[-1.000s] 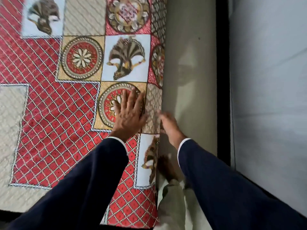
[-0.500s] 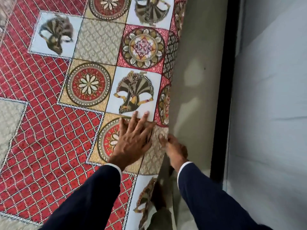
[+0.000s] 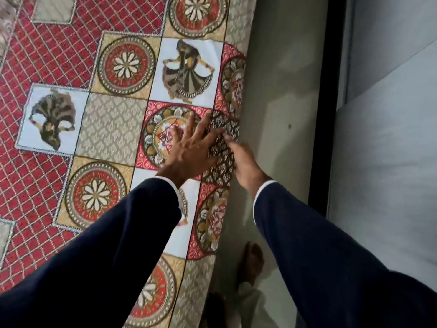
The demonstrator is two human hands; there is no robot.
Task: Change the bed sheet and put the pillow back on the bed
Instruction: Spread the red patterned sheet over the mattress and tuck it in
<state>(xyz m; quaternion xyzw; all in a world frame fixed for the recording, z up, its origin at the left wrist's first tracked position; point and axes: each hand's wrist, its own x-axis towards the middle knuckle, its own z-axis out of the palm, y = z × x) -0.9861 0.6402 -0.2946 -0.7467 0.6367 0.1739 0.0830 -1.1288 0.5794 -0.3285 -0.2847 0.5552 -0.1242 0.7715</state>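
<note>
From the head camera, looking down over the person's arms, the patterned bed sheet [image 3: 113, 119] lies spread across the bed, a patchwork of red lattice, flower medallions and dancing figures, and it hangs over the bed's right edge. The left hand [image 3: 189, 150] lies flat on the sheet near that edge, fingers straight and spread, pressing on a red medallion square. The right hand [image 3: 246, 162] is just beside it at the very edge, down the side of the bed; its fingertips touch the dark patterned square where the sheet turns over, but whether they pinch the cloth or only push at it I cannot tell. The two hands are close together, nearly touching. Both arms wear dark blue sleeves [image 3: 319, 252] with a white cuff showing. Right of the bed runs a strip of pale floor [image 3: 279, 114], where a bare foot [image 3: 250, 263] stands, then a black frame [image 3: 328, 114] and a grey panel [image 3: 390, 162].
</note>
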